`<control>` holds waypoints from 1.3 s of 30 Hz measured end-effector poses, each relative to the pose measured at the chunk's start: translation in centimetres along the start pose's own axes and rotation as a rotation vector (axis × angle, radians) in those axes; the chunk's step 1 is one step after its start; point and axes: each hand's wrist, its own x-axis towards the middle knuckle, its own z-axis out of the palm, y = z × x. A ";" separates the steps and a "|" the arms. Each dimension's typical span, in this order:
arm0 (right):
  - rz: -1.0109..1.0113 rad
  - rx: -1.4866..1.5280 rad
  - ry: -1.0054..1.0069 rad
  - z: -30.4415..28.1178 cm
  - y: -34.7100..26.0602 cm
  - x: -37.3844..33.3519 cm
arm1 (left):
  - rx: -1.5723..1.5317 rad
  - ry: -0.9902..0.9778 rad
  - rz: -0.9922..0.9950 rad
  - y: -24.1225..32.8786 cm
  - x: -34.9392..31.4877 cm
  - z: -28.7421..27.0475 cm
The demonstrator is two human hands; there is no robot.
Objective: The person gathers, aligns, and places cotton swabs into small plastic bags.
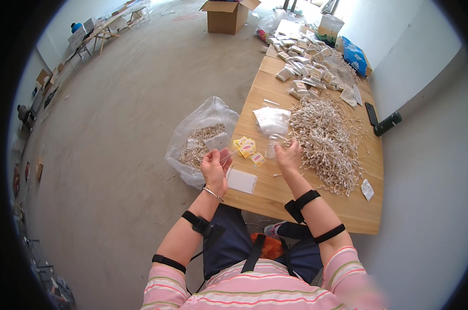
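Note:
My left hand [214, 168] is closed on a small clear plastic bag [230, 155], above the table's left edge. My right hand [290, 155] pinches a few cotton swabs [282, 144] at the left side of a big heap of loose cotton swabs [327, 139]. Between the hands lie several yellow printed cards [247, 149]. A stack of flat clear bags [271, 120] rests just beyond them. Close to my left wrist a white rectangular card or pad [242, 181] lies on the wooden table [306, 206].
Left of the table sits a large open plastic sack [177, 132] holding cotton swabs. Many filled packets [309, 64] cover the table's far end, near a tub [329, 28]. A phone [371, 113] and a dark bottle [388, 124] lie along the right wall. A cardboard box [226, 18] stands on the floor.

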 end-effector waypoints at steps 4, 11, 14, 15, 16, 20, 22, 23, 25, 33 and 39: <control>0.391 0.868 -1.042 -2.7 -6.2 -3.5 | -0.035 -0.005 0.029 -0.7 0.3 -0.7; 0.595 1.066 -1.060 -2.5 -9.3 -5.0 | -0.023 -0.085 0.035 -1.2 -0.3 -1.2; 0.516 1.069 -0.989 -1.6 -9.2 -4.9 | 0.054 0.046 0.051 -0.3 -0.5 -1.4; 0.516 1.050 -0.956 -1.2 -8.8 -4.6 | 0.051 0.048 0.055 -0.2 -0.8 -1.2; 0.517 1.031 -0.925 -1.0 -9.0 -4.4 | 0.193 0.120 0.115 -0.2 -1.2 -1.2; 0.392 0.987 -0.975 -1.1 -10.0 -4.6 | 0.575 -0.177 0.309 0.8 -1.8 -2.2; 0.292 0.995 -1.053 -1.4 -10.6 -4.7 | 0.500 -0.159 0.265 1.4 -1.9 -2.0; 0.289 0.993 -1.057 -1.2 -10.6 -4.8 | 0.426 -0.149 0.219 1.7 -2.0 -1.9; 0.153 0.880 -1.012 -0.9 -10.7 -5.1 | 0.417 -0.129 0.206 1.9 -1.7 -2.3; -0.198 0.506 -0.947 -2.5 -12.4 -6.9 | 0.707 0.036 0.463 0.8 -0.2 -4.8; -0.125 0.458 -0.951 -1.7 -12.0 -7.3 | 0.867 -0.006 0.796 2.9 -1.0 -2.3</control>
